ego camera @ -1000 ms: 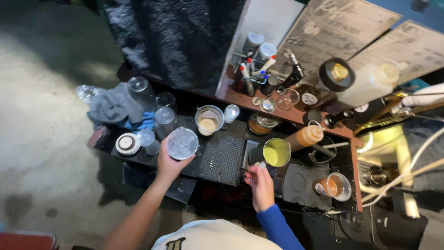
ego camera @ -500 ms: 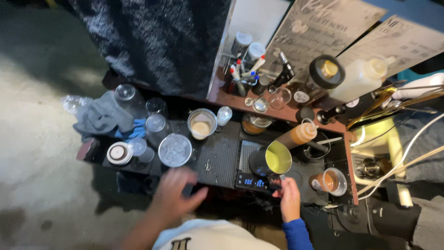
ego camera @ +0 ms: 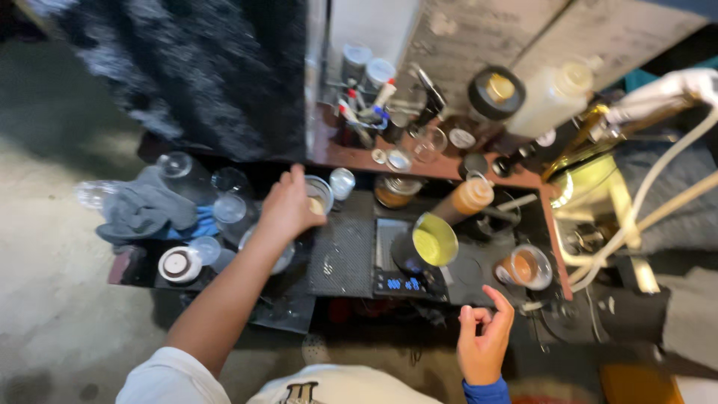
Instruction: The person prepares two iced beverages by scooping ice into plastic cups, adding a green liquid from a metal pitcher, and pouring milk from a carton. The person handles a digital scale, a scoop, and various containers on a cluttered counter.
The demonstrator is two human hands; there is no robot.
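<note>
Reaching up and forward, the person's left hand [ego camera: 288,208] lies over the near rim of a small round metal-rimmed cup holding a pale tan liquid [ego camera: 320,196], fingers curled down on its left side; from where I stand I cannot tell whether they have closed on it or only rest against it. The cup sits at about two o'clock from the palm, touching it, on the dark ribbed mat [ego camera: 340,258], with a small white-lidded jar [ego camera: 342,182] just beside it at three o'clock. The right hand [ego camera: 482,340] hovers low at the near edge, holding nothing, thumb and forefinger loosely pinched, well apart from the cup. Directly at twelve o'clock from that hand stands the black digital scale with a blue display [ego camera: 404,280], carrying a tilted round container of yellow-green liquid [ego camera: 434,239]. So the left hand is far the nearer to the cup, and the scale lies to the cup's four o'clock.
</note>
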